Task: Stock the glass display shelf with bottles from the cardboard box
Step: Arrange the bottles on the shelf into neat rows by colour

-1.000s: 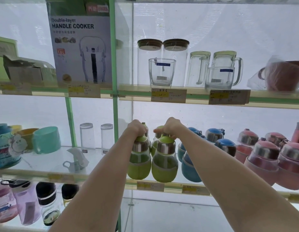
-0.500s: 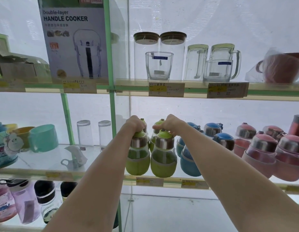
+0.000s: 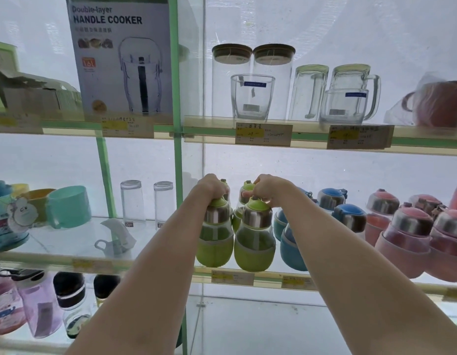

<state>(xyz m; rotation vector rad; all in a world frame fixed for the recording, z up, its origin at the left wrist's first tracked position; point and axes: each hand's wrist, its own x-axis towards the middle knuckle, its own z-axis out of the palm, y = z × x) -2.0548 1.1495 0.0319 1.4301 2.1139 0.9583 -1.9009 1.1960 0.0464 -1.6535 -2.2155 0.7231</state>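
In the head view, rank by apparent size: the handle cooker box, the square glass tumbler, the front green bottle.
1. Handle cooker box, clearly largest.
2. Front green bottle.
3. Square glass tumbler.
The bottle sits nearer the camera, so the order of the last two is unsure.

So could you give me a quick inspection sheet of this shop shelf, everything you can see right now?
Surface: glass display shelf, middle tier, price tags along its front edge.
Job's things: green bottles in a cluster on the shelf; cardboard box not in view.
Clutter: blue bottles and pink bottles to the right; clear tumblers and teal cup to the left.
Hands: left hand grips a green bottle's top; right hand holds another's cap.
Cables: nothing seen.
Surroundings: handle cooker box and glass jars on the tier above.
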